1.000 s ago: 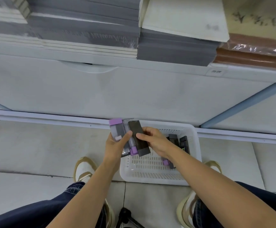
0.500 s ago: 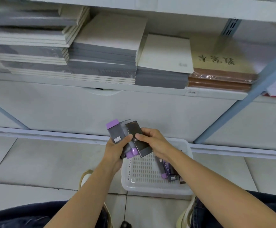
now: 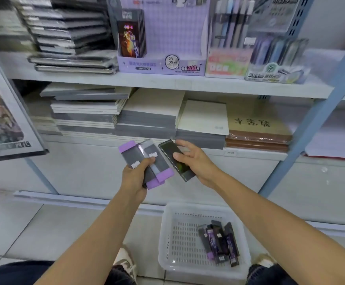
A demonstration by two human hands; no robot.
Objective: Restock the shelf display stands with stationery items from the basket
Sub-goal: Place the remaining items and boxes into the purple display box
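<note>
White basket [image 3: 188, 268] on tiled floor [image 3: 44, 227]; notebook stacks [image 3: 147, 118], display stands [image 3: 161, 67] on shelves [image 3: 167, 83]

Bright, even, cool-white light fills the scene, with only soft shadow under the upper shelf [image 3: 167, 84]. Motion blur smears the notebooks [image 3: 68, 31] at top left and the poster [image 3: 0, 120] at the left edge. The purple packs [image 3: 133, 156] and basket [image 3: 164, 239] are sharper. Wide-angle bending tilts the blue upright [image 3: 311, 128]. The dark pack [image 3: 175, 159] carries a greenish sheen, and the wrap on the brown pads [image 3: 258, 138] glints.
</note>
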